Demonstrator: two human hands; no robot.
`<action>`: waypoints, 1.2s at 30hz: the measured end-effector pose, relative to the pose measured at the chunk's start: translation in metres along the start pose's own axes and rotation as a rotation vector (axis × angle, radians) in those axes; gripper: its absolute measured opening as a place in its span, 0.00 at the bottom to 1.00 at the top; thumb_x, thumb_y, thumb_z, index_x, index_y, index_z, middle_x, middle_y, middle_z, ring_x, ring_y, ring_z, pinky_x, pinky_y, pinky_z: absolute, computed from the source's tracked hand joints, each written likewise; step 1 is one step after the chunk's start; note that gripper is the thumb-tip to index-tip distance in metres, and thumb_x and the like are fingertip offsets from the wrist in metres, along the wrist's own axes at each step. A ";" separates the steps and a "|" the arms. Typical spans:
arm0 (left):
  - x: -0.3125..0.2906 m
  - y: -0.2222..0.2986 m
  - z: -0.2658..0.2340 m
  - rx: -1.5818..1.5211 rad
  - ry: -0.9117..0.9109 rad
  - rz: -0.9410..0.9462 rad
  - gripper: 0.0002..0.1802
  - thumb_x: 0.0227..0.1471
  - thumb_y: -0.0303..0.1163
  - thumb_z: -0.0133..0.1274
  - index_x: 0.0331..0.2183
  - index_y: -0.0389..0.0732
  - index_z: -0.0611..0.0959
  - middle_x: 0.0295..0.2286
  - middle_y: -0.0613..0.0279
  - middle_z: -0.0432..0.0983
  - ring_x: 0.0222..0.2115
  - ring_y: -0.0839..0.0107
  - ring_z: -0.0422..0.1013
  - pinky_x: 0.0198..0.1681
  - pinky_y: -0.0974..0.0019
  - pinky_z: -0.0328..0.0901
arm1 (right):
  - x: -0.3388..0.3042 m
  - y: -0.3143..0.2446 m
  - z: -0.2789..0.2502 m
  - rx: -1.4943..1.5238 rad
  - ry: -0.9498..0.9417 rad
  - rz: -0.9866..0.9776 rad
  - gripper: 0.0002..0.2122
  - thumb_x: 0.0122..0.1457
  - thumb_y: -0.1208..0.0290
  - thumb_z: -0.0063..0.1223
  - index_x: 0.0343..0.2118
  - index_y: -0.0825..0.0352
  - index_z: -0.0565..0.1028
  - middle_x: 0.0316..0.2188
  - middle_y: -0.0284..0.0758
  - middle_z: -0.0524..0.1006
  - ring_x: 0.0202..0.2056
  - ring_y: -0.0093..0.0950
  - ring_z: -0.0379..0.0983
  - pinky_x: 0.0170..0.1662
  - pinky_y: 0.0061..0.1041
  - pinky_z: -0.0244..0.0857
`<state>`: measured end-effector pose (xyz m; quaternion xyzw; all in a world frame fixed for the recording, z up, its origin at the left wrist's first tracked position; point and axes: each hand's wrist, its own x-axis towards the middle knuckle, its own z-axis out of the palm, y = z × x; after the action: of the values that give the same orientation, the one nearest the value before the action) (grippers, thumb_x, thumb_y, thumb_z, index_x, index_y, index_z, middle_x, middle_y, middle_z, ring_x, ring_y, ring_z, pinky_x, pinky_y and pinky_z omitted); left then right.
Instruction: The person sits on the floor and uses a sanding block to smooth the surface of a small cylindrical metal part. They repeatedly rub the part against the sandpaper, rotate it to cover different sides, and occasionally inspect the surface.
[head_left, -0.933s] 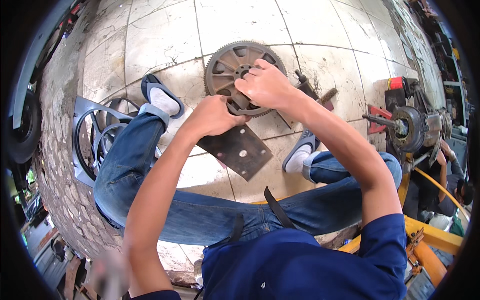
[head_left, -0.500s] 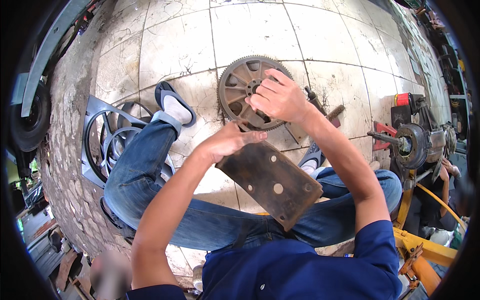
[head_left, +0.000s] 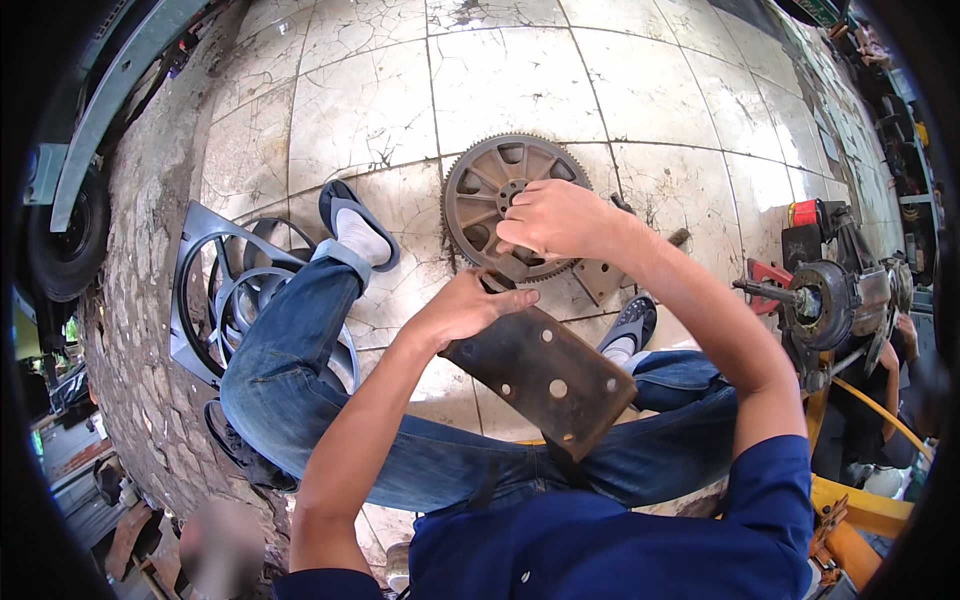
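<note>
A dark, rust-stained metal plate [head_left: 530, 375] with several round holes slants above my lap. My left hand [head_left: 465, 312] is closed on its upper left edge, thumb lying over the face. Above that edge hovers my right hand [head_left: 560, 222], with its fingers curled in. Just below the right fist shows a small flat grey-brown piece [head_left: 513, 266]; its kind and most of its form are hidden by the hand. Behind the right hand, a toothed flywheel [head_left: 478, 205] lies flat on the tiles, partly covered.
A plate with holes [head_left: 600, 280] and dark parts lie beyond my right forearm. At left stands a grey fan shroud [head_left: 190, 330] by my leg. A hub assembly [head_left: 825, 305] and a yellow metal frame [head_left: 865, 508] are at right, where another person's hands [head_left: 900, 345] show.
My right hand has come nearer to the plate, and the small flat piece now shows under it. The plate stays in my left hand. The whole view has shifted slightly.
</note>
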<state>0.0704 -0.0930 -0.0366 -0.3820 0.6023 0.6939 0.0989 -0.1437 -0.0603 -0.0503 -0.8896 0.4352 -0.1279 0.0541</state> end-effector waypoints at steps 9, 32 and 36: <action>-0.005 -0.005 0.004 0.332 0.116 0.097 0.33 0.43 0.52 0.68 0.41 0.34 0.83 0.32 0.52 0.82 0.32 0.65 0.78 0.40 0.64 0.69 | 0.006 -0.006 -0.031 0.400 -0.566 0.243 0.09 0.48 0.68 0.60 0.27 0.69 0.77 0.18 0.43 0.76 0.25 0.45 0.75 0.29 0.40 0.68; 0.103 -0.134 0.047 0.931 0.001 0.174 0.28 0.39 0.55 0.65 0.32 0.38 0.83 0.27 0.43 0.80 0.33 0.46 0.77 0.38 0.49 0.71 | -0.070 -0.076 -0.105 1.681 0.315 0.950 0.15 0.64 0.72 0.53 0.50 0.65 0.63 0.38 0.33 0.70 0.40 0.22 0.72 0.46 0.25 0.68; 0.125 -0.149 0.052 0.903 -0.032 0.121 0.29 0.39 0.55 0.67 0.36 0.40 0.84 0.33 0.45 0.81 0.38 0.48 0.77 0.43 0.51 0.71 | -0.070 -0.102 -0.103 2.008 0.454 1.108 0.21 0.67 0.62 0.49 0.57 0.67 0.60 0.43 0.37 0.72 0.42 0.27 0.74 0.51 0.32 0.70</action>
<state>0.0516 -0.0481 -0.2318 -0.2539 0.8643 0.3720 0.2241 -0.1358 0.0590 0.0573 -0.0928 0.4668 -0.5293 0.7024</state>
